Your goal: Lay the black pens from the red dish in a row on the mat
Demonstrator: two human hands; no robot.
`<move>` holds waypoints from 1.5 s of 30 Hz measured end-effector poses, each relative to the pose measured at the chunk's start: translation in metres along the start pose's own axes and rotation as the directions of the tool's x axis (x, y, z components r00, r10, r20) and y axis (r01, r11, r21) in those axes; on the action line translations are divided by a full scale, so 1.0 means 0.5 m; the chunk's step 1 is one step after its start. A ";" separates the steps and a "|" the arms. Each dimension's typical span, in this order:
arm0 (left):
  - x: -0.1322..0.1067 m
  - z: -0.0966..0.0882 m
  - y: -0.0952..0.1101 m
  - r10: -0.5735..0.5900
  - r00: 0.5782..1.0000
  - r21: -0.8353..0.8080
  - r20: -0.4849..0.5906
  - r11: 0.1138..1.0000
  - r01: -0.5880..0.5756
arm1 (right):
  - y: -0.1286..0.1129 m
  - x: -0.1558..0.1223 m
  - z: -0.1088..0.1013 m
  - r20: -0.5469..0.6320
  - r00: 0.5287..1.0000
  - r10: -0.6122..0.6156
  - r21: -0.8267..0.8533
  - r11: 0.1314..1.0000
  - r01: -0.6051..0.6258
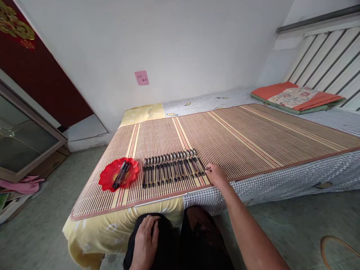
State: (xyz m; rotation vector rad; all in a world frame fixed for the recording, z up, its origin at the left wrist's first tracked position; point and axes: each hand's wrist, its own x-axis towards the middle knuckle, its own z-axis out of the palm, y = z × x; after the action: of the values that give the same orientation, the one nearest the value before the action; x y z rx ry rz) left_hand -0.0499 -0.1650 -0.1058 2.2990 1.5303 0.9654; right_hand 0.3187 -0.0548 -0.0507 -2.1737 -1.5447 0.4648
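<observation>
A row of black-capped pens (168, 168) lies side by side on the striped bamboo mat (242, 138), their caps toward the wall. At the row's right end, my right hand (216, 174) has its fingers pinched at the lower end of the last pen (199, 159), which slants slightly. My left hand (146, 237) rests flat on my left thigh, holding nothing, fingers stretched out. Left of the row, a red scalloped plate (105, 176) holds a few more pens (122, 175), lying at a slant.
The mat covers a bed with yellow and checked sheets (157, 210). Folded orange and green bedding (298, 98) lies at the far right by white bed rails (332, 56). A pink note (141, 78) is on the wall. A glass-fronted cabinet (25, 131) stands at left.
</observation>
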 end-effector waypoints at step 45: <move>0.001 0.002 -0.006 0.047 0.999 0.001 -0.007 0.999 -0.047 | 0.012 -0.012 -0.002 0.001 1.000 -0.013 0.112 0.994 0.012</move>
State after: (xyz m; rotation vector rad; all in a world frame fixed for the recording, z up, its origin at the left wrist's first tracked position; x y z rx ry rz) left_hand -0.0515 -0.1631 -0.1082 2.3444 1.4852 0.9854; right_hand 0.3222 -0.0626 -0.0528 -2.0778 -1.4950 0.5361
